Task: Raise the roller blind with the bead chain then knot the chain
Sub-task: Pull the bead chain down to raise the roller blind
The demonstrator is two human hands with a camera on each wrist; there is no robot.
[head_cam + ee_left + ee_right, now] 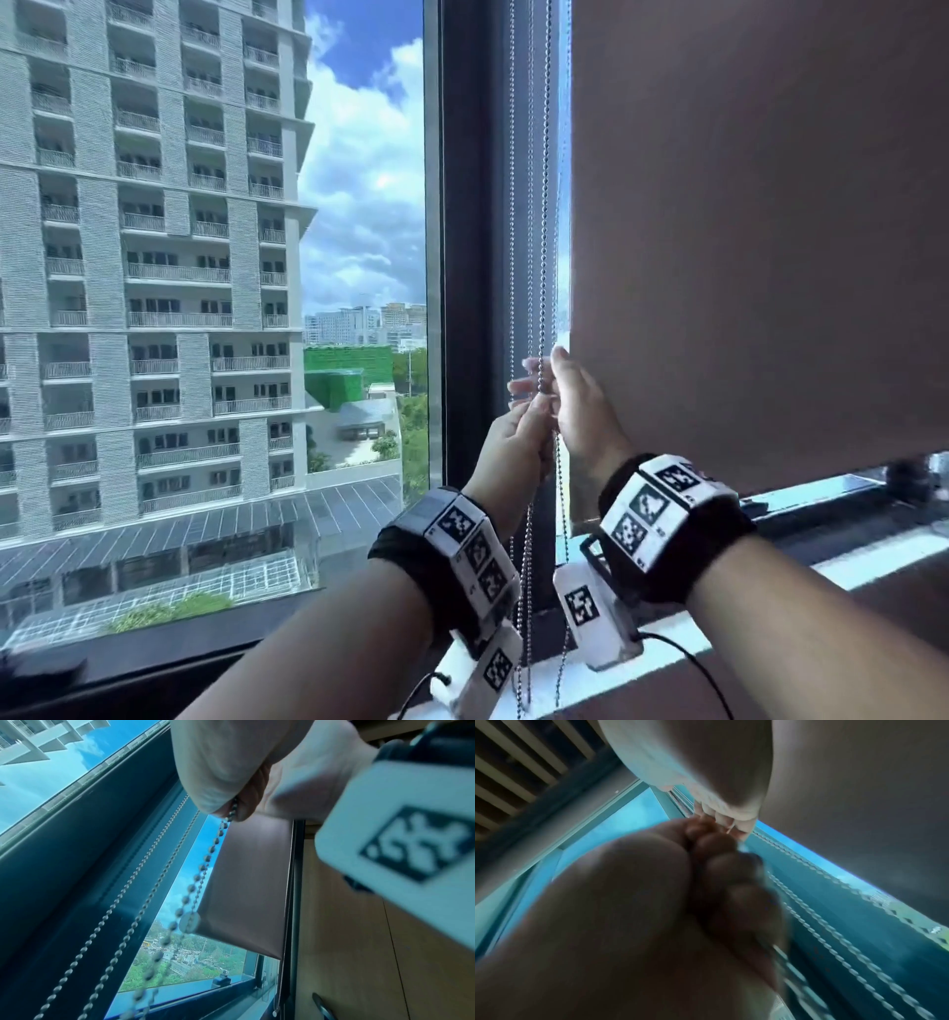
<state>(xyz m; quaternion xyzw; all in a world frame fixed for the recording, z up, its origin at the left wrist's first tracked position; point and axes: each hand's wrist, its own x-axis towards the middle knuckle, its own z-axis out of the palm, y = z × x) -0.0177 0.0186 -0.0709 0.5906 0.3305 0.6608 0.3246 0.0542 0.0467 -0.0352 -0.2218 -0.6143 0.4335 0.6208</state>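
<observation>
A metal bead chain (544, 205) hangs in several strands in front of the dark window post. Both hands meet on it at chest height. My left hand (521, 434) grips the strands from below, and the chain (205, 862) runs out of its fist (221, 780). My right hand (557, 390) sits just above, thumb up, fingers curled round the chain; its curled fingers (721, 866) fill the right wrist view beside blurred strands (834, 923). The brown roller blind (744, 231) covers the right pane, its lower edge a little above the sill. Loose chain hangs down between my wrists.
The dark window post (472, 257) stands between the bare left pane (154, 257), which shows a tower block, and the blind. A pale sill (873, 555) runs below the blind. A wooden panel (347, 943) lies to the right of the window.
</observation>
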